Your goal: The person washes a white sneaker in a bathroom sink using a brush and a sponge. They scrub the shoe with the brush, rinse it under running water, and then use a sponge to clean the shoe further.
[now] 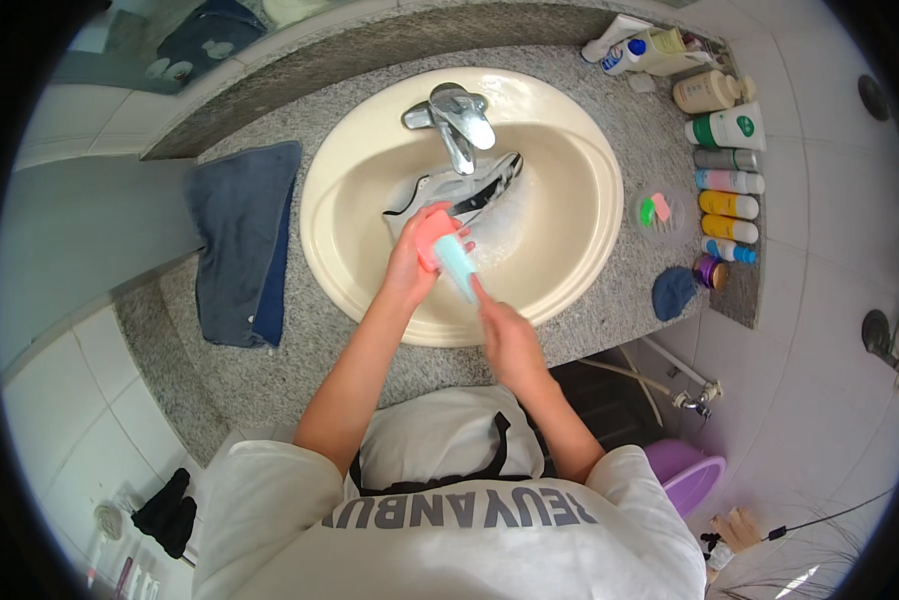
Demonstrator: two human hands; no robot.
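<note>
Over the cream oval sink (577, 255), my left hand (406, 262) holds a coral-pink block (434, 232), perhaps a bar of soap. My right hand (513, 341) grips a pale blue brush-like tool (457, 266), blurred by motion, with its far end against the block. Its underside is hidden, so bristles cannot be made out. Beyond my hands, a wet white item with black trim (434, 191), apparently fabric, lies in the basin under the chrome faucet (460, 124). Water and some foam show around it, and part of it is hidden by my left hand.
A folded blue-grey towel (243, 247) lies left on the granite counter (329, 382). At right are a clear dish (678, 225) with green and pink pieces, a dark blue cloth (673, 292) and several bottles and tubes (727, 161). A purple basin (689, 476) stands below.
</note>
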